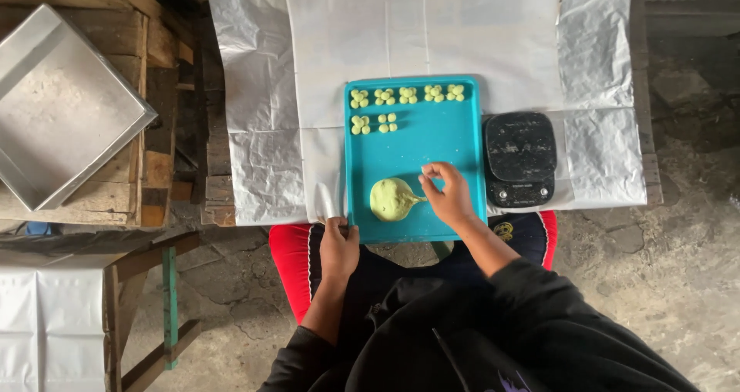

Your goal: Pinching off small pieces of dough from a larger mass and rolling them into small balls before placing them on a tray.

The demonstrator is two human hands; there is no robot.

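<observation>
Near the centre of the frame the right hand [449,195] rests over the turquoise tray [432,145], its grip pinched nearly closed on a thin strand pulled out from the pale green dough lump [391,198], which lies on the tray's lower left part, just left of the fingers. The left hand [339,245] sits at the tray's lower left corner, fingers curled at the edge; whether its grip truly clasps the rim cannot be told. Along the tray's upper edge lie small shaped dough pieces [407,95], five clusters in a row, with two more below them at the left. Just right of the tray, touching or nearly so, stands a black kitchen scale [519,158], square with rounded corners, dusted pale. Tray and scale sit on a tabletop covered with creased white paper [462,30]. In the upper left of the frame an empty square metal baking pan [62,107] lies tilted on a wooden bench [158,45], well apart from the hands.
</observation>
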